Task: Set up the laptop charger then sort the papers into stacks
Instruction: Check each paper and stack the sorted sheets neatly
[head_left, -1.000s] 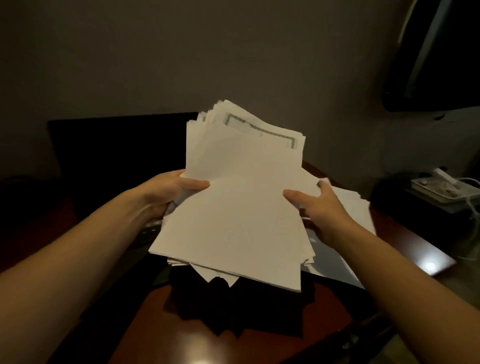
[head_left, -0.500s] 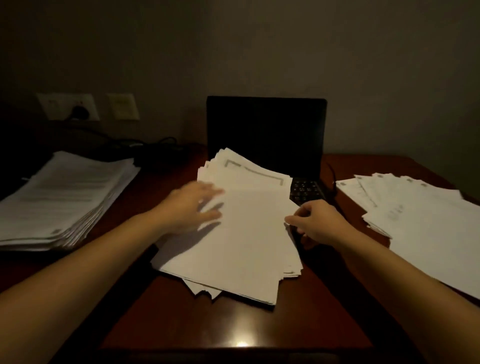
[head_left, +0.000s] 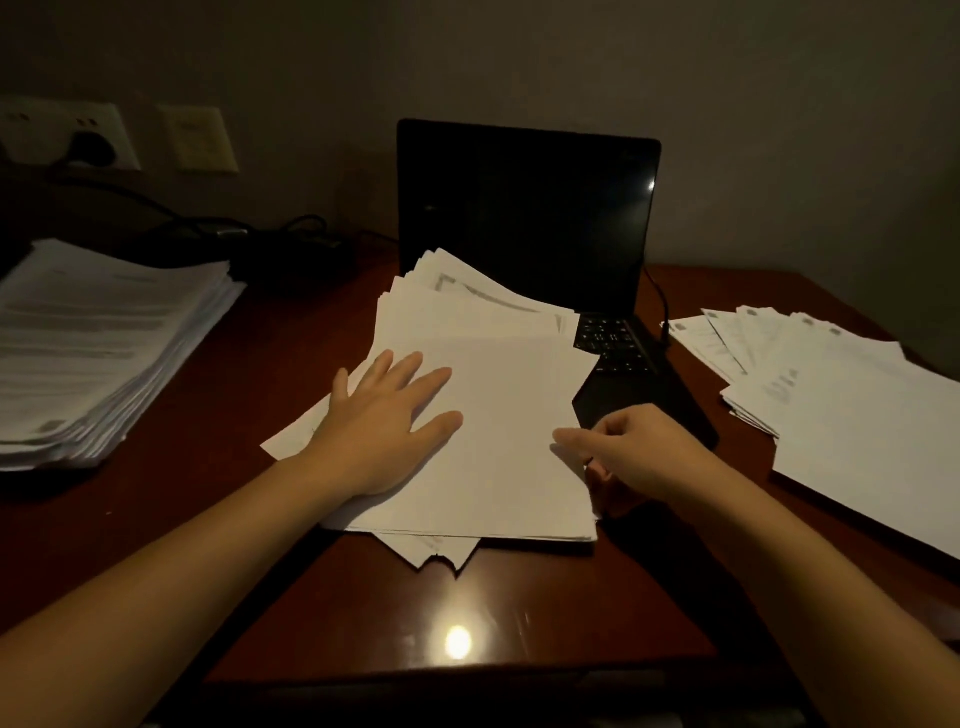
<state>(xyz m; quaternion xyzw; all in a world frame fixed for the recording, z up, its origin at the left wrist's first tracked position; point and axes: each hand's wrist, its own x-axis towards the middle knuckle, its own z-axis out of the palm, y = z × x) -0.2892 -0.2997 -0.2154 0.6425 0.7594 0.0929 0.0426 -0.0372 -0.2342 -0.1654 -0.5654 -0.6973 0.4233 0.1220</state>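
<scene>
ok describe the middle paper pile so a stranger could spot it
Find the open black laptop on the desk. The pile lies in front of it, covering part of the keyboard. Unlike the left stack and right spread, a left hand lies flat on it.

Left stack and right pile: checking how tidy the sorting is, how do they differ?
The left stack is thick; the right pile is thin. The left stack's edges are nearly squared; the right pile fans out at its far end. Both are white sheets lying on the desk.
</scene>
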